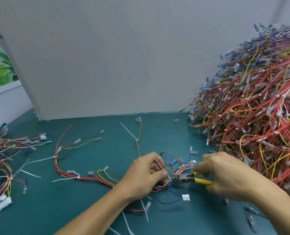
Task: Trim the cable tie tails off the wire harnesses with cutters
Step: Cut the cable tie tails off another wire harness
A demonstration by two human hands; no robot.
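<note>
My left hand (147,173) pinches a white cable tie tail (159,165) that sticks up from a wire harness (83,176) lying across the green table. My right hand (225,175) grips yellow-handled cutters (190,178). The cutter jaws sit at the base of that tail, just right of my left thumb. The harness has red, yellow and blue wires with clear terminals and two more white ties with long tails farther left. A white connector (185,197) on a blue wire lies below the cutters.
A tall heap of wire harnesses (259,107) fills the right side. A smaller pile of harnesses (3,160) lies at the left edge. Loose cut tie tails (30,173) are scattered on the green mat (93,206). A grey panel (107,56) stands behind.
</note>
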